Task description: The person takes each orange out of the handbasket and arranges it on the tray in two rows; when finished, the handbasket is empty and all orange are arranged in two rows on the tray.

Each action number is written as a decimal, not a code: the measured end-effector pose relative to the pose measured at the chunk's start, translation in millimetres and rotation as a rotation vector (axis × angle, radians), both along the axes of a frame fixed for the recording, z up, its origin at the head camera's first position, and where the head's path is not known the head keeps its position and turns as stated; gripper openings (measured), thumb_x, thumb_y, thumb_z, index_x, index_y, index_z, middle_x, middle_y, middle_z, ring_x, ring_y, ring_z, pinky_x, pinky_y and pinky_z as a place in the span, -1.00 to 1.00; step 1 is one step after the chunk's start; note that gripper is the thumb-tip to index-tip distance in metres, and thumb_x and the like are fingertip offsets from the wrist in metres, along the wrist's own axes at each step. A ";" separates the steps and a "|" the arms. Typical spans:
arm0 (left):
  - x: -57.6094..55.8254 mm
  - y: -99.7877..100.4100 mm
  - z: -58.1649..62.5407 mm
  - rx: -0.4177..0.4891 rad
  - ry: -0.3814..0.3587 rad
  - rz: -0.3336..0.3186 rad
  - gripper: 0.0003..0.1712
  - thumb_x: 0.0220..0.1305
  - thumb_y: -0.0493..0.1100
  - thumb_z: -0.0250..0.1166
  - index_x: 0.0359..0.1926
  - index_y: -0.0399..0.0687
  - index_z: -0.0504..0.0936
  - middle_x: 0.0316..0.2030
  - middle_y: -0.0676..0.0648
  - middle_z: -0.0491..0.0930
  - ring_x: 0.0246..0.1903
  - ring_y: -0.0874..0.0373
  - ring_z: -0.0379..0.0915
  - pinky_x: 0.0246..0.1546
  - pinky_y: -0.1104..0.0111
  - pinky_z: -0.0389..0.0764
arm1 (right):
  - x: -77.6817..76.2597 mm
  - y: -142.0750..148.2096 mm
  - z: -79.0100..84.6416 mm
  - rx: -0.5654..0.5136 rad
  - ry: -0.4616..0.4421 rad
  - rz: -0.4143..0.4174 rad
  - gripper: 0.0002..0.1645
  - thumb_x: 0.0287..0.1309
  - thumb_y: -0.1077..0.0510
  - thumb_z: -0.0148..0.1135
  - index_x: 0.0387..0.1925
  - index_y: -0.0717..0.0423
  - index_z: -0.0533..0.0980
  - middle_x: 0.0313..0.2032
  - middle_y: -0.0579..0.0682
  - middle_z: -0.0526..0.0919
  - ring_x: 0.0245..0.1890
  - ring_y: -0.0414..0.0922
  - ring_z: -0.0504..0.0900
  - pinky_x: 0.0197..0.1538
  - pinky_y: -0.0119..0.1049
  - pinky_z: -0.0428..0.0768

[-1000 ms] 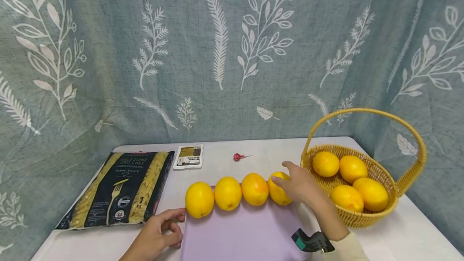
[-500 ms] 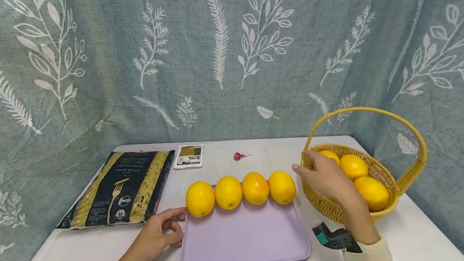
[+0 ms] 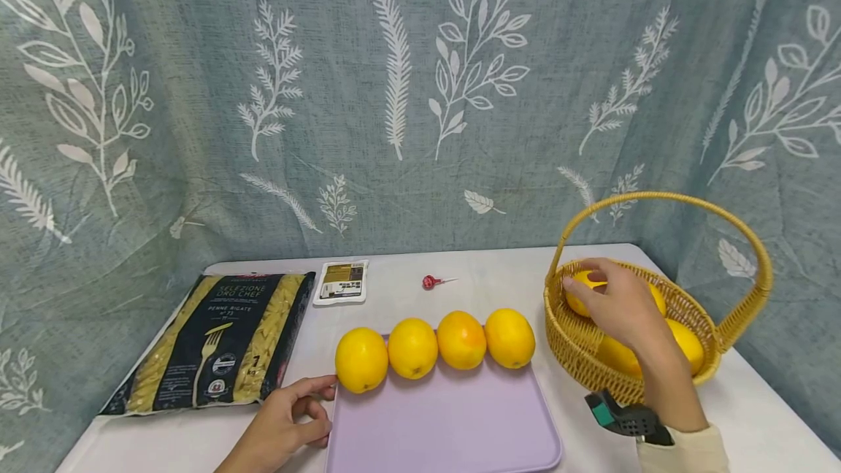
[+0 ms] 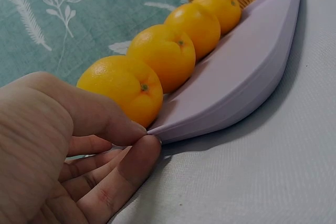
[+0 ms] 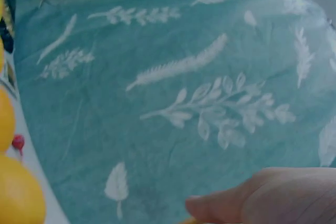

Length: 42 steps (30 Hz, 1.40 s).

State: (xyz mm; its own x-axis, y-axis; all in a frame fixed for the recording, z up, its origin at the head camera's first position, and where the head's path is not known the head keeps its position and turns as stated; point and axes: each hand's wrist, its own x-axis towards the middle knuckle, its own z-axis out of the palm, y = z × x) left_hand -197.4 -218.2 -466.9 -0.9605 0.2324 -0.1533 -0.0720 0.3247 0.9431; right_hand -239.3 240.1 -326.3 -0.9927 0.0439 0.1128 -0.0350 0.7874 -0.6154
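Note:
My left hand pinches the left rim of a lilac tray between thumb and finger, as the left wrist view shows at the tray's corner. Several oranges stand in a row along the tray's far edge; the nearest orange is right beside my left hand. Over the wicker basket, my right hand reaches down around an orange at its back left, thumb and fingers spread. Whether the fingers press on it is hidden. More oranges lie in the basket, partly covered by the hand.
A bag of penne lies on the left of the white table. Behind the tray are a small flat packet and a red lollipop. The basket's tall handle arches above my right hand. A patterned curtain encloses the table.
My right hand has left the rightmost orange on the tray, moved right, and come down into the basket. That orange stays in the row. My left hand keeps its place on the tray rim.

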 end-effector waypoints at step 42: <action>0.5 0.6 2.3 0.015 -0.015 0.006 -0.24 0.11 -0.43 0.30 0.37 -0.51 0.34 -0.03 -0.19 0.54 -0.33 0.03 0.55 -0.25 0.30 0.71 | -59.0 35.9 -59.9 0.007 -0.172 -0.079 0.13 0.32 -0.06 0.20 0.56 0.38 -0.21 0.46 0.60 -0.17 0.39 0.64 -0.19 0.35 0.50 -0.05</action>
State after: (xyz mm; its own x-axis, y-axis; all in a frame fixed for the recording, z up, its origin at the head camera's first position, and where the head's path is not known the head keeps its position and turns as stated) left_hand -196.8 -217.6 -464.6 -0.9595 0.2289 -0.1641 -0.0879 0.3103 0.9466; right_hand -298.3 276.0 -386.2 -0.9909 0.1219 -0.0573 0.1317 0.7878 -0.6017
